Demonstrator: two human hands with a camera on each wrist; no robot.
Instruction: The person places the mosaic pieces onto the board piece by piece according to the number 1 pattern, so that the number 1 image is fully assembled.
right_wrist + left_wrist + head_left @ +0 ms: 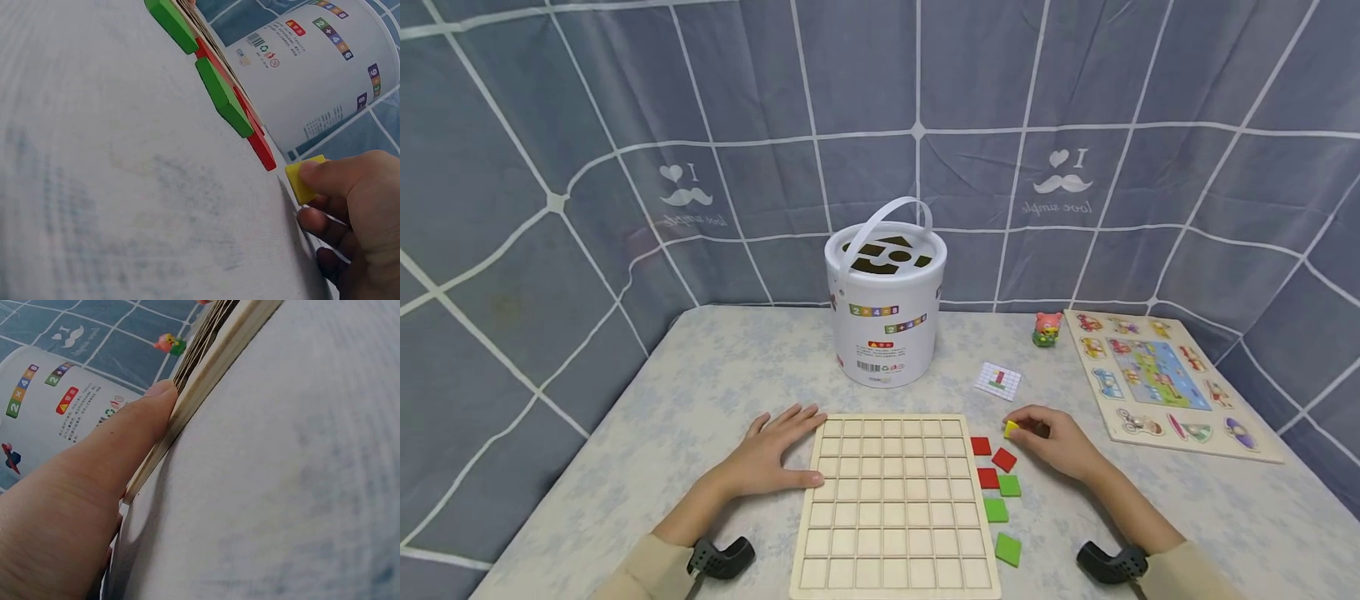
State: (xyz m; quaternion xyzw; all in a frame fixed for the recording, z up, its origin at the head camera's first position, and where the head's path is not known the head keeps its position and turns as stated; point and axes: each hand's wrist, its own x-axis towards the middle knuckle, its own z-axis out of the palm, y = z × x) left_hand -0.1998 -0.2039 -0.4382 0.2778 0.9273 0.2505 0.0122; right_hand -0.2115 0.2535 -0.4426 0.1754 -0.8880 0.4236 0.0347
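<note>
Your right hand [1060, 442] pinched the yellow tile [1012, 428] right of the grid board [895, 508]; your left hand [775, 454], fingers spread, rested against its left edge

The head view looks forward and down from above the near edge of the table [700, 375], taking in its whole top and the cloth backdrop behind. The left wrist view sits very low and close at the left edge of the wooden grid board [212, 381], facing the far edge. The right wrist view, equally low, faces the same way; both share the white bucket [325, 69].
</note>
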